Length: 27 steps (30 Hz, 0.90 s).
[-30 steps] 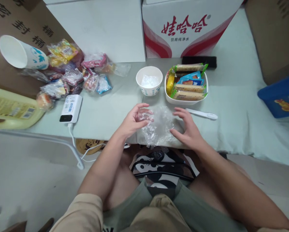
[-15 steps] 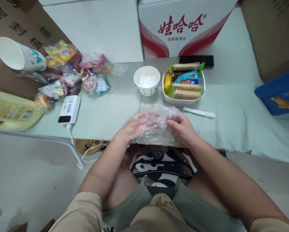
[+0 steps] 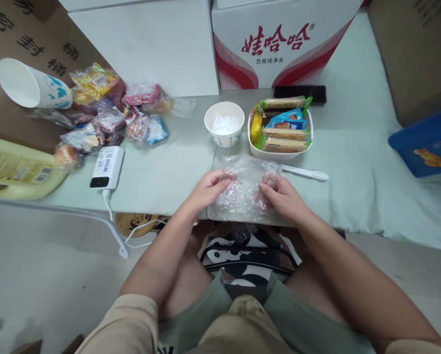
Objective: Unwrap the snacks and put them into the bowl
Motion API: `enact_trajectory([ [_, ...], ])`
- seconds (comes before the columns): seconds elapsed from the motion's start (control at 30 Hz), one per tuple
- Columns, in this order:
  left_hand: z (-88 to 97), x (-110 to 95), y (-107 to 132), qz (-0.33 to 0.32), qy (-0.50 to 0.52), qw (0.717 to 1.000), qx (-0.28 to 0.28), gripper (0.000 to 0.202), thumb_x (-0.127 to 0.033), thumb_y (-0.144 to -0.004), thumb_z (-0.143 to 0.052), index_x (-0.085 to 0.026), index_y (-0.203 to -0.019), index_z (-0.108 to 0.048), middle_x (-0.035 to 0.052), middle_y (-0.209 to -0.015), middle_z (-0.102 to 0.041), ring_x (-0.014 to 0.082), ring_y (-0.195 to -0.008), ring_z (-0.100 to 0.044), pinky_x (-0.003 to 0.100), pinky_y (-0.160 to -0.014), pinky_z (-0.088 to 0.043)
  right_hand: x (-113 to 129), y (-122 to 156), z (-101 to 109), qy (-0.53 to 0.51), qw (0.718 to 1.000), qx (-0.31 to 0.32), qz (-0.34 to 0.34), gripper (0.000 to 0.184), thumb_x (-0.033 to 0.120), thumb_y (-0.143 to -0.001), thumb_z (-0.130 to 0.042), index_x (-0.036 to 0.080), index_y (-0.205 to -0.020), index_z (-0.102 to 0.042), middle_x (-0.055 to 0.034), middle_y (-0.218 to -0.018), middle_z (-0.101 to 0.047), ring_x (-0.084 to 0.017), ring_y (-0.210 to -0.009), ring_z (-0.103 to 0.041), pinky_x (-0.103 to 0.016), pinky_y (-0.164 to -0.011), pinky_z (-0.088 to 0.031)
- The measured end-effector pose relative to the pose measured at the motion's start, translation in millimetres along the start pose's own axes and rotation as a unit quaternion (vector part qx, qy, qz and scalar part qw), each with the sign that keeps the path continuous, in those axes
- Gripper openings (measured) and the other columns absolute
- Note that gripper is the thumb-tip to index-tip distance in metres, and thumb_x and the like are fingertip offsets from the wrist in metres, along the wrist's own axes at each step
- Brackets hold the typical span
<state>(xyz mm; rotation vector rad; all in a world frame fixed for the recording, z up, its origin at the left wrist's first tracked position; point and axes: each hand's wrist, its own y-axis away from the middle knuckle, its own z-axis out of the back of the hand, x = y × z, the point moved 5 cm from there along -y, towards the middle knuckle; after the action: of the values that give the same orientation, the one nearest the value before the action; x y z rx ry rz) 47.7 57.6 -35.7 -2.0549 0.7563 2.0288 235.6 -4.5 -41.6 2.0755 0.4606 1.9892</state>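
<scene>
A crumpled clear plastic bag (image 3: 242,189) lies at the near edge of the pale green table (image 3: 353,162). My left hand (image 3: 209,189) pinches its left side with curled fingers. My right hand (image 3: 279,196) grips its right side the same way. The film stretches between both hands and partly covers the fingertips. Just beyond it stand a white paper bowl (image 3: 224,123) with clear plastic inside and a white dish (image 3: 279,130) full of wrapped snack bars.
A white plastic tool (image 3: 304,172) lies right of the bag. A heap of wrapped snacks (image 3: 106,118), a power bank (image 3: 107,166) with cable, a paper cup (image 3: 32,88) and a yellow jug (image 3: 17,167) sit left. Cartons (image 3: 279,44) stand behind; a black phone (image 3: 299,93) and blue bin (image 3: 427,147) lie right.
My right hand moved from flat beside the bag onto it, and both hands closed on the film. The bag, lifted a second ago by the left hand, is now gathered between both.
</scene>
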Motion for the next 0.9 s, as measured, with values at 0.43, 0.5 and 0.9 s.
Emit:
enact_trajectory([
  [0.43,10.5,-4.8,-0.8,0.023,0.089,0.994,0.053,0.033,-0.048,-0.072,-0.065,-0.015,-0.071,-0.068,0.006,-0.068,-0.065,0.0165,-0.06,-0.058,0.03,-0.056,-0.046,12.7,1.4,15.6,-0.082,0.993,-0.007,0.087,0.042,0.062,-0.076,-0.052,0.023,-0.062,-0.059,-0.0053,-0.07,-0.06,-0.02,-0.065,-0.054,-0.035,-0.059,-0.045],
  [0.5,9.9,-4.3,-2.0,0.001,0.016,0.998,0.053,0.029,-0.044,-0.073,-0.068,-0.015,-0.07,-0.067,0.0055,-0.071,-0.065,0.0148,-0.063,-0.056,0.028,-0.058,-0.043,10.9,0.0,18.4,-0.003,0.995,-0.036,0.095,0.041,0.059,-0.078,-0.059,0.023,-0.061,-0.054,-0.0022,-0.066,-0.055,-0.017,-0.062,-0.05,-0.032,-0.058,-0.042],
  [0.9,20.2,-14.7,-3.6,-0.139,-0.04,0.978,-0.153,0.037,-0.027,-0.068,-0.079,-0.024,-0.096,-0.054,-0.0016,-0.085,-0.06,0.0118,-0.076,-0.056,0.024,-0.071,-0.045,1.7,-6.9,18.2,-0.062,0.987,-0.119,0.094,0.028,0.035,-0.067,-0.074,0.024,-0.083,-0.055,0.0032,-0.074,-0.056,-0.014,-0.065,-0.05,-0.029,-0.064,-0.042],
])
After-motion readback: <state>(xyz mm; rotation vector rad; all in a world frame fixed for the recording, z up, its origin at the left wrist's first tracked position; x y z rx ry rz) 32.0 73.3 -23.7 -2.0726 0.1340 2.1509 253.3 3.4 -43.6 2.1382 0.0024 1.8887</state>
